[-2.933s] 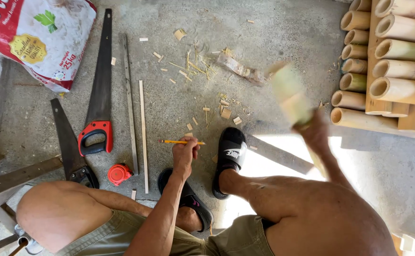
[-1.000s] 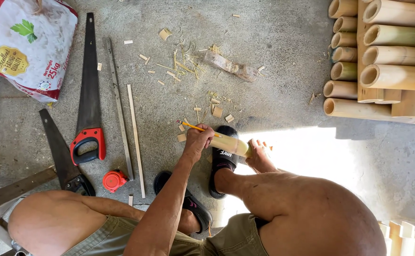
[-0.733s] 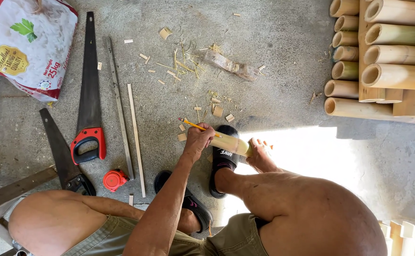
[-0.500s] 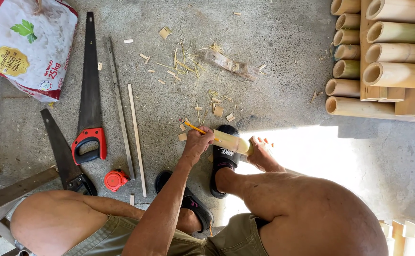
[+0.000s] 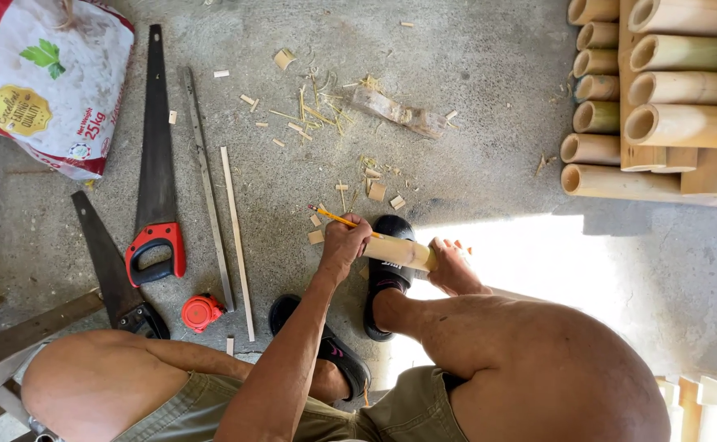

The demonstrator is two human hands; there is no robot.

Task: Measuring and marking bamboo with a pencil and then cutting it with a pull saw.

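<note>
Both hands clasp bamboo piece, pencil.

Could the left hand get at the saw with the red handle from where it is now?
Probably yes. The red-handled saw lies in the open on the concrete floor, uncovered. But the left hand holds a pencil against the bamboo piece, so it isn't free.

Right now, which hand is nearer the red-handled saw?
Left. The left hand, holding a pencil at the bamboo piece, lies closer to the red-handled saw; the right hand grips the bamboo's far end.
</note>
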